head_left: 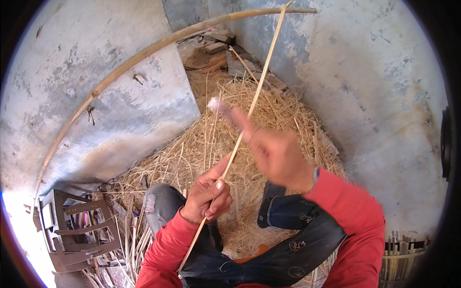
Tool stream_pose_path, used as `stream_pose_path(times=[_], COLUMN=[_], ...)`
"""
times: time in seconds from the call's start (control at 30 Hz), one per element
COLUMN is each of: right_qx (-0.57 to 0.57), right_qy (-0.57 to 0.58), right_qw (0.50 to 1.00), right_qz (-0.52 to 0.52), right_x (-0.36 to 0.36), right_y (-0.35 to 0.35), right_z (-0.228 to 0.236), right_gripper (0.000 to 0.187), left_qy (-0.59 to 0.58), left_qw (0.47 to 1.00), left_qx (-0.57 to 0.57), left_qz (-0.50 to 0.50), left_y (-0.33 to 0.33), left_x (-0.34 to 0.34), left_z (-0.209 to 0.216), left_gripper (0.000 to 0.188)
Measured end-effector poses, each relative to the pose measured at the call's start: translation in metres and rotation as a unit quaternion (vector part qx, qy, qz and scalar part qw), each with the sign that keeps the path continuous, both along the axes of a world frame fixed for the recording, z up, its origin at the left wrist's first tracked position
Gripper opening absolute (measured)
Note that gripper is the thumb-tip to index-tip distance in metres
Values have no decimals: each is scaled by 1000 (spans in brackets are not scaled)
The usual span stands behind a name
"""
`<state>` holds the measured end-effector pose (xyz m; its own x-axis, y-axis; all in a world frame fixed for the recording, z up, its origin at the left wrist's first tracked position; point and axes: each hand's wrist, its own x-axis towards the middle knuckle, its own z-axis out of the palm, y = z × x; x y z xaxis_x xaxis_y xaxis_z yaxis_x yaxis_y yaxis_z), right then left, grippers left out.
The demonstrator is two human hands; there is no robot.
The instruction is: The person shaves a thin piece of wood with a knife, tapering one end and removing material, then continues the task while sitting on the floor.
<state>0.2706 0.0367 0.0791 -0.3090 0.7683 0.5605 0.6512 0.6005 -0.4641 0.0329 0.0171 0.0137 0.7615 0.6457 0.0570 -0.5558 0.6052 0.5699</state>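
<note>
My left hand (210,195) is closed around a long, thin pale strip (260,87) that looks like split bamboo. The strip slants from my lap up and to the right, its far tip crossing a bamboo pole (168,40). Beside the middle of the strip is my right hand (280,154), smeared by motion. One of its fingers stretches out and crosses behind the strip, with a white wrapping (214,103) at its tip. The other fingers look curled, but the blur hides whether they hold anything.
A heap of straw-like shavings (293,108) covers the floor ahead. Bricks (216,47) lie in the far corner between worn plaster walls (370,96). A dark frame (86,225) stands at the left near loose strips (129,240); a slatted basket (403,259) is at the lower right.
</note>
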Motion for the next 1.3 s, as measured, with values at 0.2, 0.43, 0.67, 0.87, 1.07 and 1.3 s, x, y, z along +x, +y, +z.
stream_pose_path(times=[0.2,0.43,0.67,0.87,1.07,1.3], right_qx=[-43,-47,-42,2,15,-9], right_qy=[4,92,125,204,324,427], right_qw=[996,991,991,969,921,876], right_qz=[82,89,-4,-140,-216,-224], right_x=[-29,-33,-8,32,84,112], right_y=[-24,-22,-9,21,34,23], right_z=[-20,-25,-1,20,39,33], right_gripper=[60,59,72,69,65,67], left_qy=[-35,14,130,134,174,214], left_qw=[998,1000,985,984,960,912], left_qx=[-55,-20,111,103,143,312], left_qz=[-4,5,23,-51,-169,-156], left_y=[2,1,-1,-5,-3,10], left_x=[-5,-5,-8,-16,-20,-17], left_z=[-7,-7,2,5,-1,-1], left_gripper=[59,57,58,65,67,65])
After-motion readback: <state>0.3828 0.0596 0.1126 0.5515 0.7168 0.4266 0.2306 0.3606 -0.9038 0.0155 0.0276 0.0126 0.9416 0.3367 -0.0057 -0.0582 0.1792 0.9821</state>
